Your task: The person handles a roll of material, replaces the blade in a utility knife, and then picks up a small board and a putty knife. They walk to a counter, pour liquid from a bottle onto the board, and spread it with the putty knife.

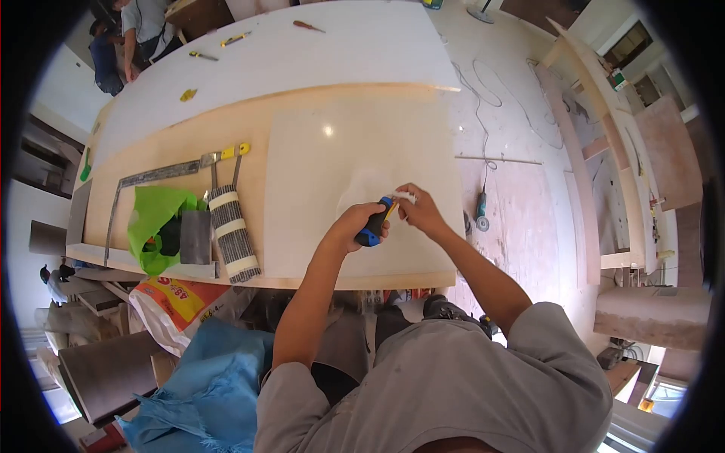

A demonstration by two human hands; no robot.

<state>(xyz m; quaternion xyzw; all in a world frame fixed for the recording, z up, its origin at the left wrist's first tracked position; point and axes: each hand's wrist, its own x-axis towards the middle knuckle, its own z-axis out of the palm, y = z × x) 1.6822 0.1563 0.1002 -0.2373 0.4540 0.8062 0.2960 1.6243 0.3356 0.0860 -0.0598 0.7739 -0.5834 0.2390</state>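
My left hand (356,228) is closed around a black-and-blue hand tool (374,223) with a yellow strip along one side; its exact kind is not clear. Close against the tool's upper end, my right hand (420,212) pinches a small white scrap (406,197), perhaps paper or cloth. Both hands are above a smooth white sheet (317,166) lying on the wooden worktable. To the left are a metal framing square (162,174), a striped roll (232,235) and a bright green bag (155,226).
Beyond a wooden strip (332,90) lie a screwdriver (308,26) and cutters (236,38). An angle grinder (482,211) with its cord rests on the floor at right, near a wooden frame (615,143). Another person (147,26) stands at the far left.
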